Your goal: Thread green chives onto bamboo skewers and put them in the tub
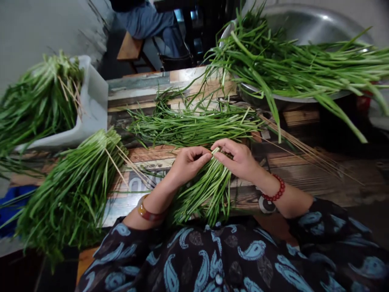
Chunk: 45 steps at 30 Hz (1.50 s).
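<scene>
Garlic chives (209, 190) fan out toward my body beneath both hands, their pale cut ends up at my fingertips. My right hand (235, 159) is closed around these ends, thumb and fingers pinching a few pale stems. Close against it, my left hand (192, 162) has its thumb and forefinger pressed together; whatever is between them is hidden. Beyond the hands lies a loose pile of chives (194, 125) across the table. To the left rests a thick bunch of chives (73, 186) threaded on thin wooden skewers (130, 165).
A white plastic bin (94, 95) holding skewered chives stands at the left. At the back right, a large metal basin (319, 24) overflows with long chives. Several bare skewers (306, 150) lie on the wooden-plank table (291, 172). Behind it, a person in jeans (152, 24) sits.
</scene>
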### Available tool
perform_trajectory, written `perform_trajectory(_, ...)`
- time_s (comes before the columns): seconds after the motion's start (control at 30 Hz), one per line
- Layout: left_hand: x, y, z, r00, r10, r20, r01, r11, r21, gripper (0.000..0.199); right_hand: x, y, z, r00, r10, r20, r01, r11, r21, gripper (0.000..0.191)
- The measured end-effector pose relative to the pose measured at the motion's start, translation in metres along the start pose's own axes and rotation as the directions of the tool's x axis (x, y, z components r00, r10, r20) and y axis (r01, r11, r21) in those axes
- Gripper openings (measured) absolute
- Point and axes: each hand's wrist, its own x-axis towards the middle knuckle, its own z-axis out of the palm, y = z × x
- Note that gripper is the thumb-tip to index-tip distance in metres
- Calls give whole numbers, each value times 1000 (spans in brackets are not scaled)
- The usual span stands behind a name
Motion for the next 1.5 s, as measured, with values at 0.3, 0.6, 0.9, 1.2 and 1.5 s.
perform_trajectory(0.3,12,25,-32,961,170,-218,-109,958,267,27,0,8,1,1000,-31,2,31,999,-8,12)
perform_trajectory(0.6,91,37,8,855,478,200,-472,558,683,13,-1,10,3,999,-36,15,37,999,-34,7)
perform_trajectory(0.9,79,47,-6,926,377,8,-339,823,456,5,-3,7,3,999,-50,-1,50,999,-18,11)
perform_trajectory(1.2,10,13,-19,991,-89,-96,69,978,-197,29,-6,-2,-5,992,-61,-109,59,998,-23,12)
perform_trajectory(1.5,12,-5,-9,991,-124,-52,84,873,-481,30,-1,-3,-9,997,16,-78,-20,998,-53,18)
